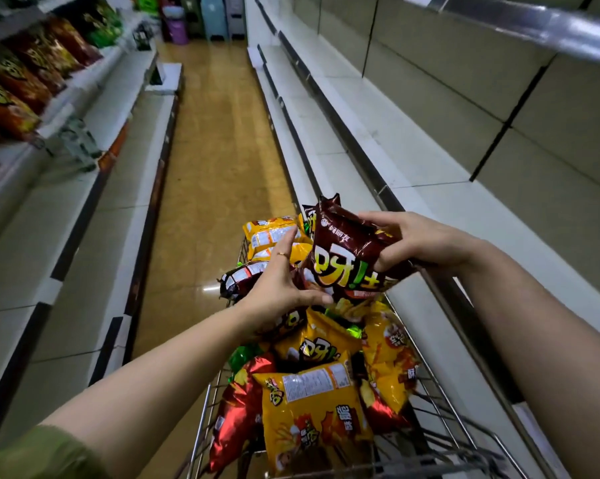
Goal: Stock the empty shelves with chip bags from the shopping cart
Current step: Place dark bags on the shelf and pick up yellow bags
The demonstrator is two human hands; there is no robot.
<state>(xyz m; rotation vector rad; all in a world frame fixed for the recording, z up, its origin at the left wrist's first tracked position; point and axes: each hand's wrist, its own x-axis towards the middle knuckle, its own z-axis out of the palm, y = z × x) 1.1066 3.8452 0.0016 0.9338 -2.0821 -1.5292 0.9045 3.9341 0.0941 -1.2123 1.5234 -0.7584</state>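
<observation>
The right hand (412, 243) grips a dark brown chip bag (347, 257) by its right edge, fingers curled round the foil, above the shopping cart (207, 409). The left hand (281, 281) lies with straight fingers against the bag's left side, thumb spread beneath it. Under both hands the cart holds yellow chip bags (312, 416) and a red chip bag (236, 409). Bare white shelves (430, 160) run just right of the right hand.

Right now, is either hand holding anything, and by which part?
The right hand grips the dark brown chip bag by its right edge. The left hand rests against the bag's left side with its fingers straight, not gripping it.
</observation>
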